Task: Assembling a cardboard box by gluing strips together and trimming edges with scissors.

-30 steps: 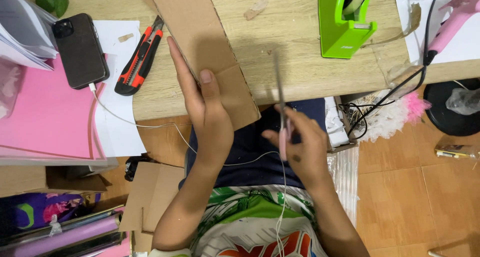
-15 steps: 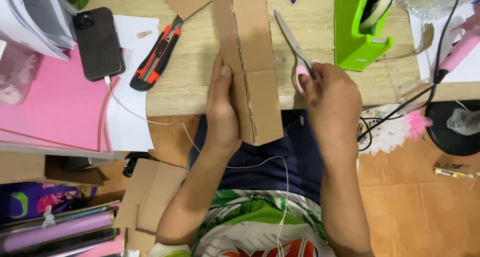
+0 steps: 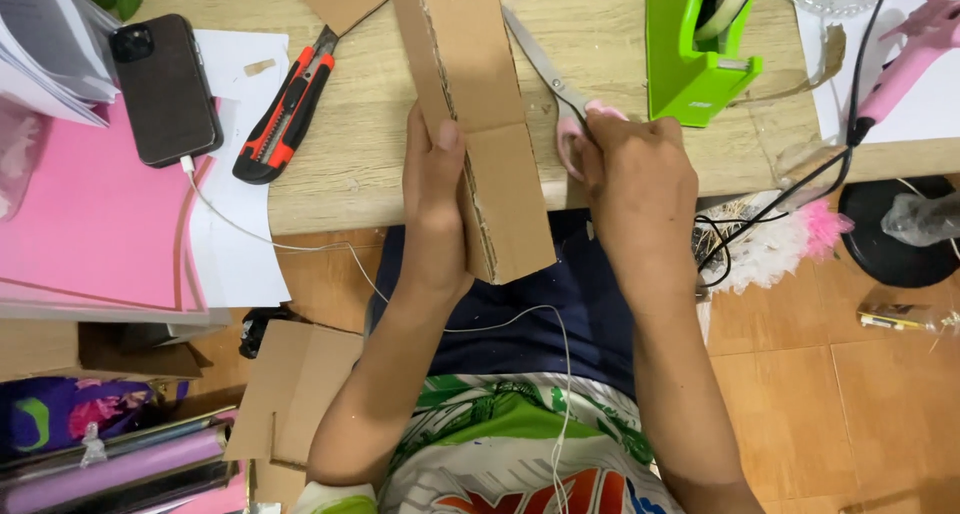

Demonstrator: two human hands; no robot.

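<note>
On the surface [image 3: 380, 174], cardboard [image 3: 480, 124] at centre; knife [image 3: 285, 109] and phone [image 3: 165, 89] at nine o'clock, scissors [image 3: 550, 74] and tape dispenser [image 3: 695, 49] at three.

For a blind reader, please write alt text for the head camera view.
Seen from above, a person's left hand holds a long cardboard strip upright at a wooden desk while the right hand grips pink-handled scissors beside it. A utility knife, phone and green tape dispenser lie nearby.

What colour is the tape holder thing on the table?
Bright green. The tape dispenser shows in the head view, standing on the wooden table beyond the right hand.
</note>
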